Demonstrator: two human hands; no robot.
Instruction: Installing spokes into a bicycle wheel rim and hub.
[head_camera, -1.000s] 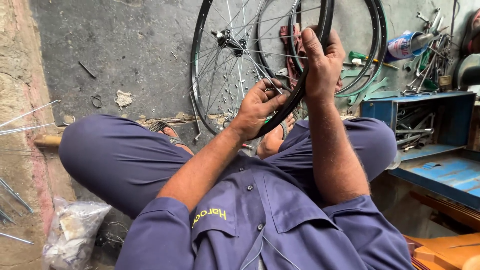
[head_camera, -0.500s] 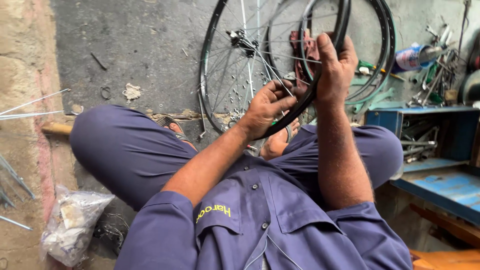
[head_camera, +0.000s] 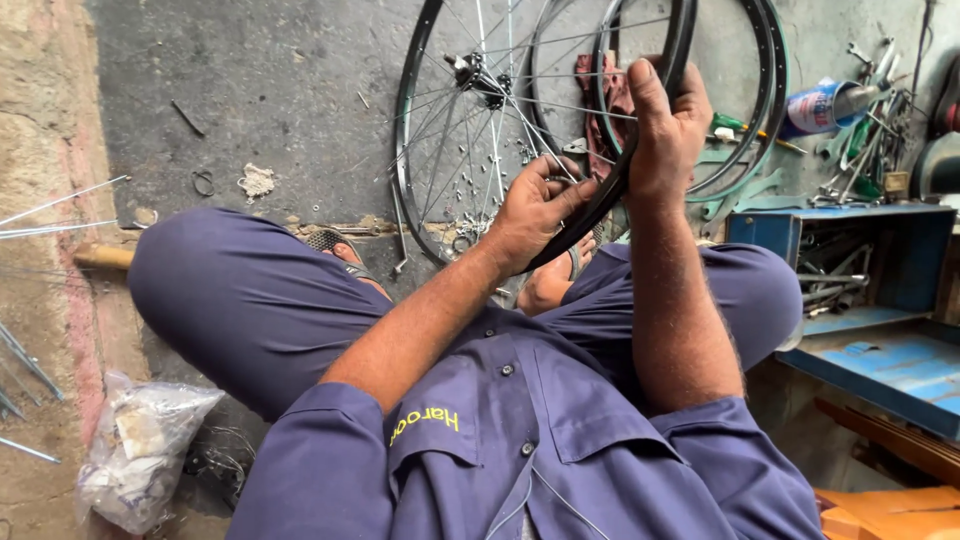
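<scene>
I sit cross-legged on the floor with a spoked bicycle wheel (head_camera: 408, 170) standing upright in front of my knees. Its black rim runs between my hands, and its hub (head_camera: 482, 76) sits up and to the left of them. My right hand (head_camera: 668, 130) is wrapped around the upper part of the rim. My left hand (head_camera: 537, 208) is lower on the same rim, fingers pinched where a spoke meets it. A second rim (head_camera: 774, 105) with a green edge stands just behind.
An open blue metal toolbox (head_camera: 850, 262) with tools is at the right, with a blue and white can (head_camera: 826, 105) and loose wrenches behind it. Loose spokes (head_camera: 60, 203) and a plastic bag (head_camera: 140, 452) lie at the left. A red cloth (head_camera: 598, 98) lies behind the wheel.
Both hands stay on the rim. The wheel and my hands have shifted slightly to the right in view, and my left fingers have closed tighter at the rim.
</scene>
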